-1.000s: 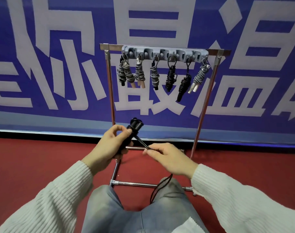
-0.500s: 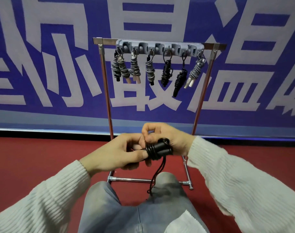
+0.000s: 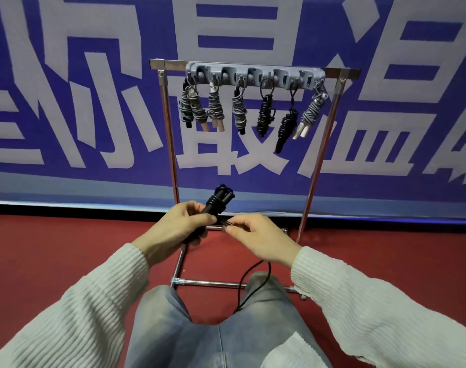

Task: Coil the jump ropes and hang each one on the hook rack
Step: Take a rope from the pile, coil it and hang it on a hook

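Observation:
My left hand (image 3: 177, 227) grips the black jump rope's handles (image 3: 218, 201), which stick up and to the right with several turns of cord around them. My right hand (image 3: 258, 237) pinches the black cord close to the handles. The loose cord (image 3: 249, 285) trails from under my right hand down over my right knee. Straight ahead stands the grey hook rack (image 3: 255, 77) on a metal frame, with several coiled ropes hanging from its hooks, grey ones (image 3: 214, 110) to the left and black ones (image 3: 265, 115) towards the right.
The metal frame's posts (image 3: 170, 139) and floor bars (image 3: 208, 282) stand on red carpet (image 3: 54, 251) just beyond my knees. A blue banner with large white characters (image 3: 80, 115) covers the wall behind the rack.
Half a second ago both hands were together around the handles, wrapping. My right hand has since come down and to the right along the cord, and the handles point up again.

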